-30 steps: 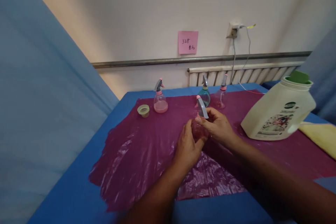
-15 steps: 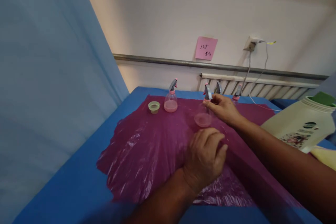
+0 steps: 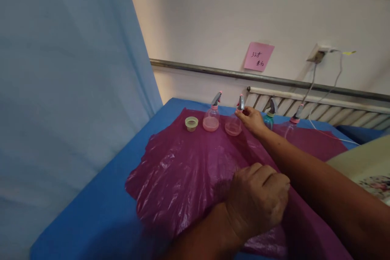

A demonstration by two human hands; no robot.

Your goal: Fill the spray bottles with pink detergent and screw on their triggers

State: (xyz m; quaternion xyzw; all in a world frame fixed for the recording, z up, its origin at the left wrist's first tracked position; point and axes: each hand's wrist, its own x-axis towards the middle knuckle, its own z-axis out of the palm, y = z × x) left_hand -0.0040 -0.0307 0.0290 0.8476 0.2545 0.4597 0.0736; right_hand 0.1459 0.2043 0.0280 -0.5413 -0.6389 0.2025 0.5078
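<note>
My right hand [image 3: 252,120] grips a clear spray bottle [image 3: 233,127] by its pink collar, just under the grey trigger head. A little pink liquid lies at the bottom of that bottle, which stands on a purple plastic sheet [image 3: 179,170]. Close on its left is a second spray bottle [image 3: 211,123] with more pink liquid, and beside that a small pale green cup [image 3: 191,123]. Nearer to me, my left hand [image 3: 258,199] is closed in a fist above the sheet. Its fingers curl away from view, so anything inside them is hidden.
Behind my right forearm stand a teal spray bottle [image 3: 268,119] and another clear one [image 3: 289,126]. A large cream container [image 3: 362,166] is at the right. A blue curtain [image 3: 76,89] hangs at the left; a radiator [image 3: 283,101] and cables [image 3: 313,77] line the wall.
The right hand has moved the spray bottle back and left, close beside the other pink one. My left hand has drawn nearer to me and closed tighter. The view has shifted left.
</note>
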